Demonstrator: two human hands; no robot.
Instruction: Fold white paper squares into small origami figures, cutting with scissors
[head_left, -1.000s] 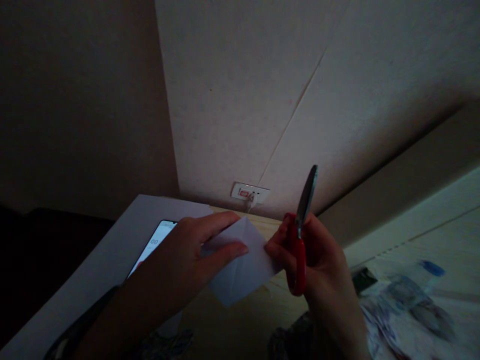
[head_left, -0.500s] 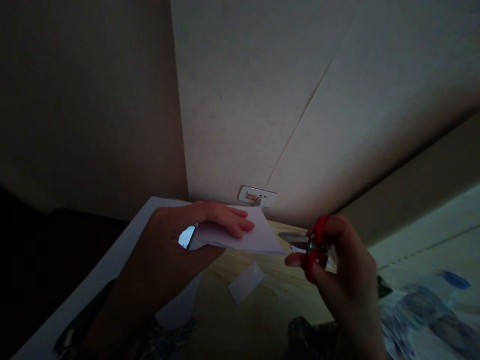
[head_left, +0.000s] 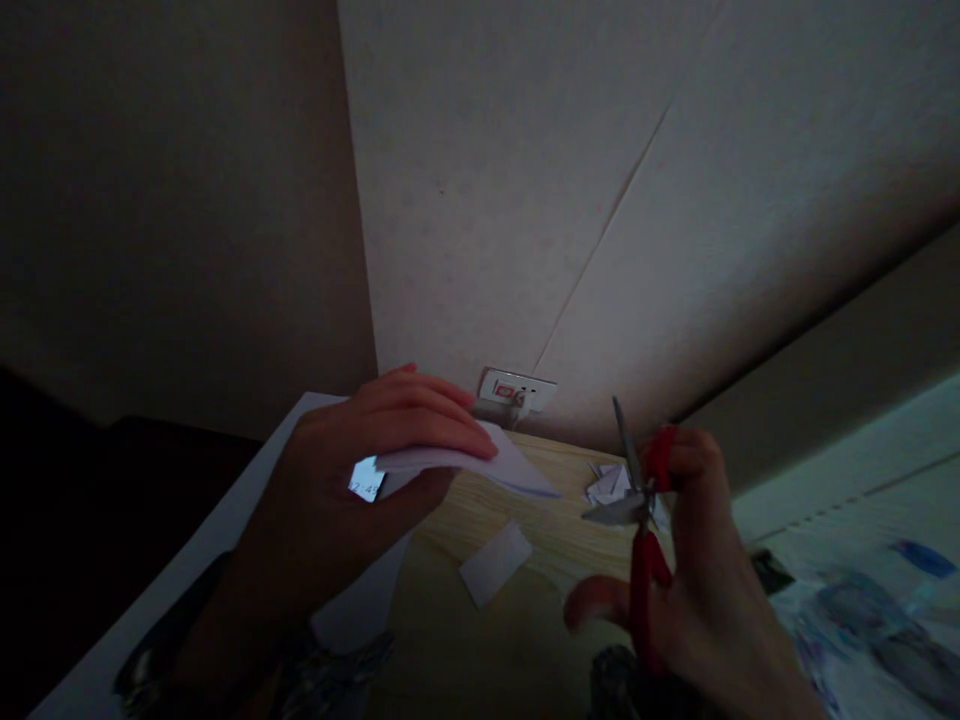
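- Scissors (head_left: 646, 494) gape wider than before.
- Right hand (head_left: 709, 540): fingers spread, holding the red handles (head_left: 642, 590); exact grip too dim to tell.
- Left hand (head_left: 322, 470): fingers narrowly pinch folded paper (head_left: 514, 467).

Lit phone screen (head_left: 367, 472), dark digits (head_left: 364, 490) seeming to read "2:45", partly covered, last figure unclear

Red scissor handles (head_left: 642, 590), white paper (head_left: 514, 465)

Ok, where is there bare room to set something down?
Bare wood shows on the table between the small paper rectangle and the right hand, and on the rectangle's near side. Crowded: the left, with phone and white sheet by the left hand; far right, with loose paper beyond the scissors.
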